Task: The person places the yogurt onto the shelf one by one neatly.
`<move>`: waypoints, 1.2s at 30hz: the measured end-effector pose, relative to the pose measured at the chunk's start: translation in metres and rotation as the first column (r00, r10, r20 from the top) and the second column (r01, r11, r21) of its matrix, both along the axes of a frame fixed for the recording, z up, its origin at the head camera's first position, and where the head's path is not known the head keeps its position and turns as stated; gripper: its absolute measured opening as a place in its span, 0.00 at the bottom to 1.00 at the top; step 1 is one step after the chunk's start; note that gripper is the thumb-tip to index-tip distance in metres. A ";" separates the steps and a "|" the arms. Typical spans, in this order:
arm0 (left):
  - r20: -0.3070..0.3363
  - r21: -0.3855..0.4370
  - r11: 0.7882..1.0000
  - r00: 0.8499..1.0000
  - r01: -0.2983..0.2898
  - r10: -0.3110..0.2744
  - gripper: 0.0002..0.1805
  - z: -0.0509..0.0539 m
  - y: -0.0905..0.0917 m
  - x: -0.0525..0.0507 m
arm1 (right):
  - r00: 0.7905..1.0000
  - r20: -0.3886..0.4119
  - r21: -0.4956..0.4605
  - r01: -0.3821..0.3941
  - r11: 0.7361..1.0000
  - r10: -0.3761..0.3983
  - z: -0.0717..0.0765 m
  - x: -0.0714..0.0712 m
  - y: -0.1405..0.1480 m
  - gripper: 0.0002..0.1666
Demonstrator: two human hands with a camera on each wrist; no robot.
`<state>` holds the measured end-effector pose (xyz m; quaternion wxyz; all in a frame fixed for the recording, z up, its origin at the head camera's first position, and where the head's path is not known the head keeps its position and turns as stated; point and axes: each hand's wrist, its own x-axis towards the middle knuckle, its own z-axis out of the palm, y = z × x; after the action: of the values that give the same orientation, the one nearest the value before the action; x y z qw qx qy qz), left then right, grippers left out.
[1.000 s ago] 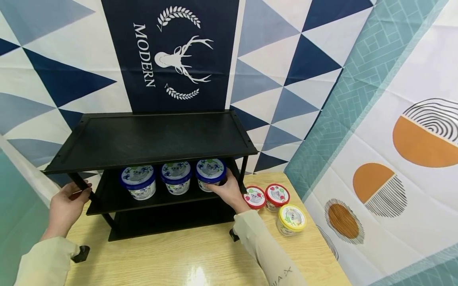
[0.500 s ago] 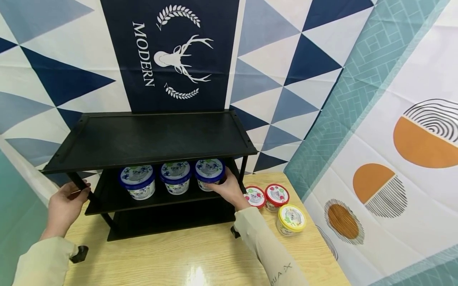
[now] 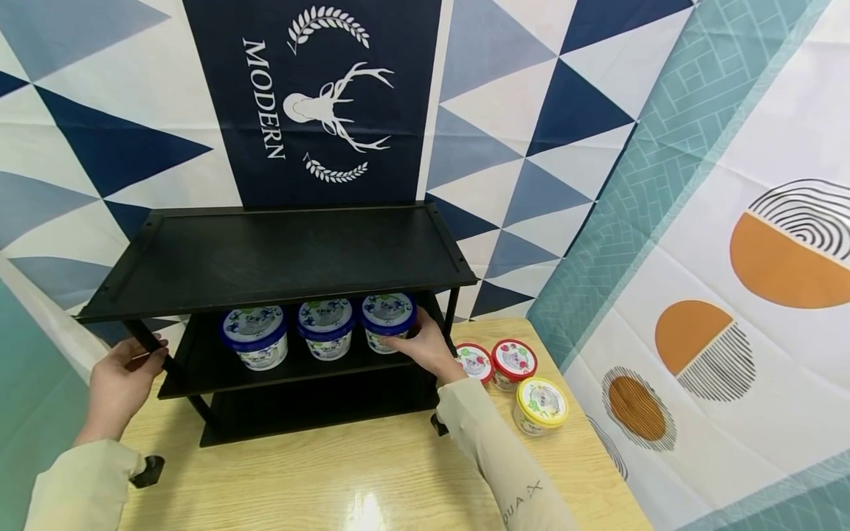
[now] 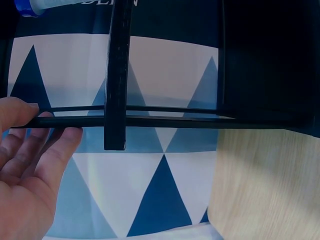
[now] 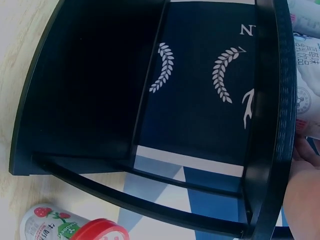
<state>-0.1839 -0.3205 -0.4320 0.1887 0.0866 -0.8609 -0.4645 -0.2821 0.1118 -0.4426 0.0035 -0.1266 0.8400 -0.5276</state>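
A black shelf rack (image 3: pixel 299 258) stands against the back wall. On its middle level sit three white tubs with blue lids and blueberry pictures: a left tub (image 3: pixel 254 335), a middle tub (image 3: pixel 325 328) and a right tub (image 3: pixel 388 321). My right hand (image 3: pixel 428 346) holds the right tub by its side, thumb at the front; the other fingers are hidden behind it. At the rack's left end, my left hand (image 3: pixel 122 383) pinches a black post (image 3: pixel 147 335). The left wrist view shows the thumb on one side of this post (image 4: pixel 75 121) and fingers on the other.
Right of the rack, two red-lidded tubs, one left (image 3: pixel 474 363) and one right (image 3: pixel 514 360), stand on the wooden table (image 3: pixel 299 479) with a yellow-lidded tub (image 3: pixel 541 405). The rack's bottom shelf (image 3: pixel 319 405) lies below the blue-lidded tubs. Patterned cloth (image 3: pixel 491 147) covers the walls.
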 end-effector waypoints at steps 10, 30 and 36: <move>-0.005 0.003 1.000 1.000 -0.004 0.004 0.13 0.001 -0.002 0.000 | 0.999 0.020 0.008 -0.046 0.999 0.046 0.002 -0.003 0.001 0.46; 0.038 -0.009 1.000 0.999 -0.011 0.011 0.17 -0.001 0.001 0.000 | 0.994 0.046 0.007 -0.097 0.995 0.096 0.006 -0.006 0.006 0.45; 0.029 -0.015 1.000 0.999 -0.015 0.016 0.17 -0.001 0.001 0.000 | 0.995 0.054 0.007 -0.085 0.996 0.084 0.005 -0.004 0.005 0.45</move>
<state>-0.1836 -0.3190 -0.4326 0.1803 0.0987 -0.8663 -0.4552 -0.2863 0.1173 -0.4373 0.0489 -0.1479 0.8359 -0.5263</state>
